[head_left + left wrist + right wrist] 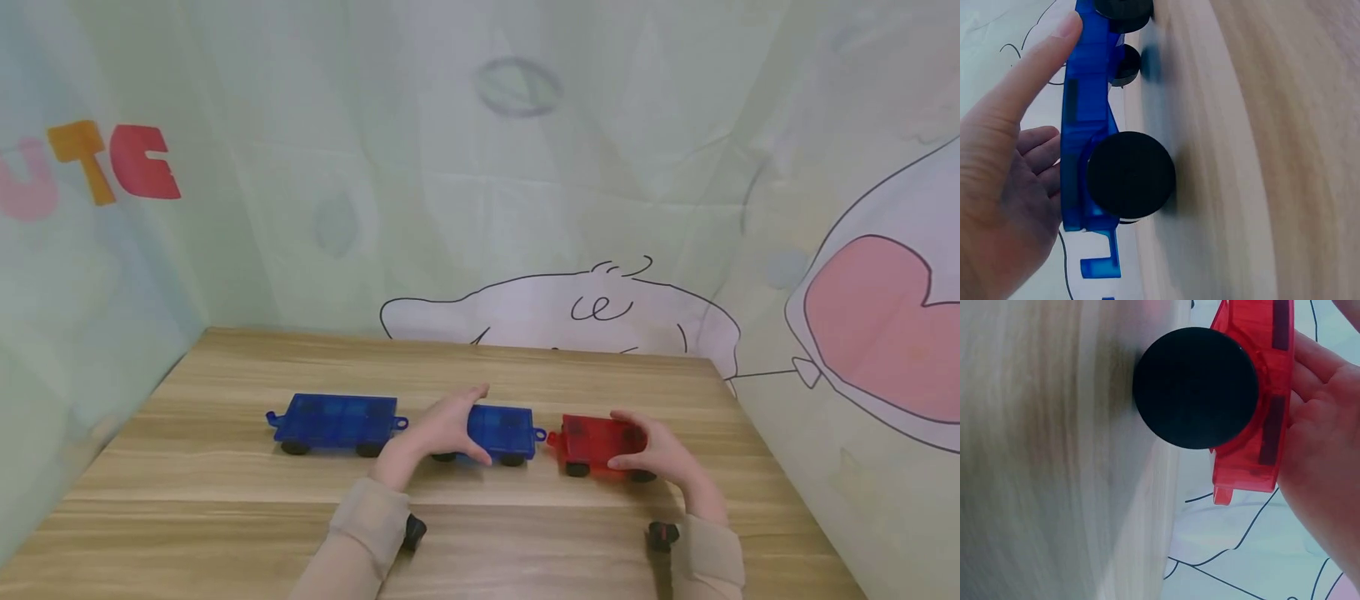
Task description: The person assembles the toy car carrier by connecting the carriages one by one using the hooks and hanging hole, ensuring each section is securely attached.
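Note:
Two toy wagons on black wheels are held on the wooden table. My left hand [441, 429] grips the middle blue toy wagon [510, 429] across its width, thumb on the near edge and fingers at the far side. In the left wrist view the thumb [1041, 69] lies along the wagon's side above a black wheel [1132, 176]. My right hand [660, 448] holds the red toy wagon [587, 439] by its right end, thumb near and fingers beyond. The red wagon's left hook is close to the blue wagon's right ring. Fingers behind the red body are partly hidden.
Another blue toy wagon [341, 421] stands to the left, its ring end pointing at my left hand. Printed fabric [420, 192] hangs around the table's back and sides. The wooden table top [247, 517] reaches toward me under both forearms.

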A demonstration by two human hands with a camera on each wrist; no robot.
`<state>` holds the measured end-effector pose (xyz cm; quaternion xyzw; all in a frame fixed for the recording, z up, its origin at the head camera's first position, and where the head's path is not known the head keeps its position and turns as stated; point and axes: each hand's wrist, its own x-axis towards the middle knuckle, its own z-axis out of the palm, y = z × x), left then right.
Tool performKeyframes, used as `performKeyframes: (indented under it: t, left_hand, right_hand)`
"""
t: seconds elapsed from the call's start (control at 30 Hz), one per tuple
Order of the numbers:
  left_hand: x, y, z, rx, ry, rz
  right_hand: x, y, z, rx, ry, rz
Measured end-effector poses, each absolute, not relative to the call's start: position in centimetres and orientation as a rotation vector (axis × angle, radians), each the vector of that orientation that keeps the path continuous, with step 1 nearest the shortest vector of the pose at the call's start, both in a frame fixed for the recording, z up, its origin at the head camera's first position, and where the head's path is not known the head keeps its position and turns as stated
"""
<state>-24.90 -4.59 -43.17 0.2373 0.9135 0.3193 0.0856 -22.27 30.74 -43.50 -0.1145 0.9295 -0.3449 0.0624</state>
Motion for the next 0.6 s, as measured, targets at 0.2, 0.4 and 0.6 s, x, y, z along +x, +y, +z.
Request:
performKeyframes:
  t: [0.2,0.4,0.6]
  left_hand:
    - [-24.87,-4.46,-43.41,0.726,2.73,0.913]
    - [-24.87,-4.49,-43.58,0.716,2.729,0.912]
    - [-24.89,-4.71,-43.93,0.712,2.73,0.934]
  right_hand:
    - [-22.17,30.62,-43.4,-0.338,2.813,-1.043]
    - [-22.02,30.64,-43.41,-0.371,2.835,-1.04]
    - [-22.13,30.77,-43.49,-0.362,2.819,-1.063]
